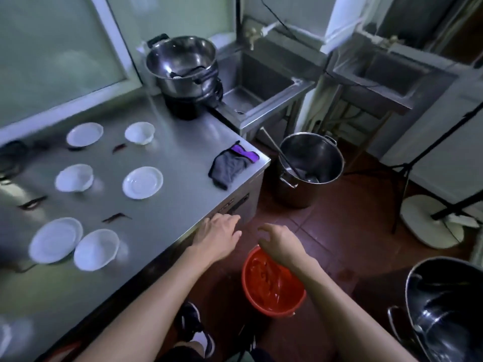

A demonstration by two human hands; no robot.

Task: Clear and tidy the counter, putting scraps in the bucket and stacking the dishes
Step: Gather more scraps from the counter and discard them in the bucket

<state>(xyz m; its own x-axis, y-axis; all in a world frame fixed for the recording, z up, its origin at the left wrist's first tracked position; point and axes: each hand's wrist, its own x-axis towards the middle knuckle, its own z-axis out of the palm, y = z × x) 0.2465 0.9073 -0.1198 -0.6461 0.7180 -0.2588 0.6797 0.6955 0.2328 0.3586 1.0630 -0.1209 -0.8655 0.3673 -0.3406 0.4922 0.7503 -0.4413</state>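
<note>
Several white plates and bowls lie spread over the steel counter [170, 142]: a plate [142, 182] mid-counter, a bowl [74, 177] to its left, two dishes [96, 249] near the front. Dark red scraps [116, 217] lie between them. A red bucket [271, 283] with red scraps inside stands on the floor below the counter's edge. My left hand [218, 235] rests flat at the counter's front edge, holding nothing. My right hand [277, 240] hovers over the bucket, fingers loosely curled and empty.
A grey and purple cloth [231, 164] lies at the counter's right corner. A steel pot [183, 64] sits at the back. A large steel pot [311, 168] stands on the floor, another [444, 304] at right. Sinks and a stand base lie beyond.
</note>
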